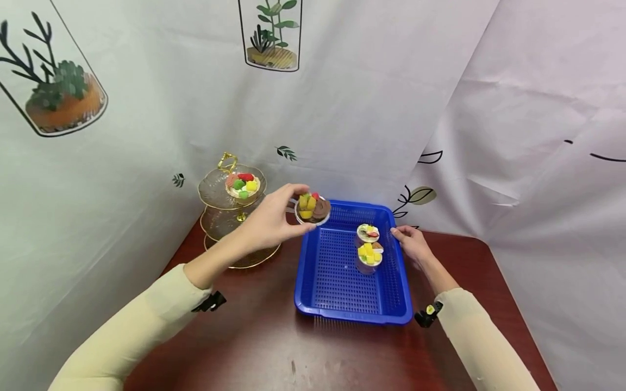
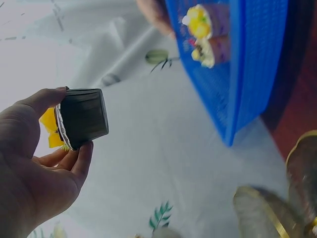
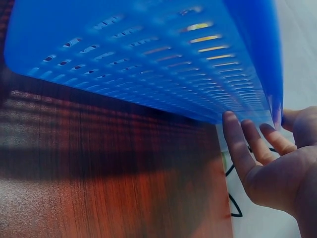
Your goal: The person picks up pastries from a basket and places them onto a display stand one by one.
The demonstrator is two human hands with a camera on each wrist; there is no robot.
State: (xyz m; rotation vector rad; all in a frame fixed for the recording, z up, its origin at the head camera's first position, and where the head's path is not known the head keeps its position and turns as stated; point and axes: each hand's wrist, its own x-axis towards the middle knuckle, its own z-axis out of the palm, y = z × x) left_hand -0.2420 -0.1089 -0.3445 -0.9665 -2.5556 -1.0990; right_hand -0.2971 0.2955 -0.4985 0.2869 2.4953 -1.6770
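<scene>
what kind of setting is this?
Likely a staged recording corner, not a real kitchen: white plant-print cloth backdrop draped around a dark red-brown wooden table, holding a blue perforated plastic basket and a tiered glass-and-gold dessert stand.

Lighting: bright, even, diffuse; head view sharp at centre, wide-angle bending toward the edges. Table (image 1: 274, 336): soft pale sheen on the near dark wood, faint shadows under the blue basket (image 1: 352, 309). Left wrist view: tiered stand (image 2: 277, 213) at lower right out of focus, colours washed. Right wrist view: basket wall (image 3: 148, 59) close and blurred, light glowing through its slots, deep shadow beneath.
</scene>
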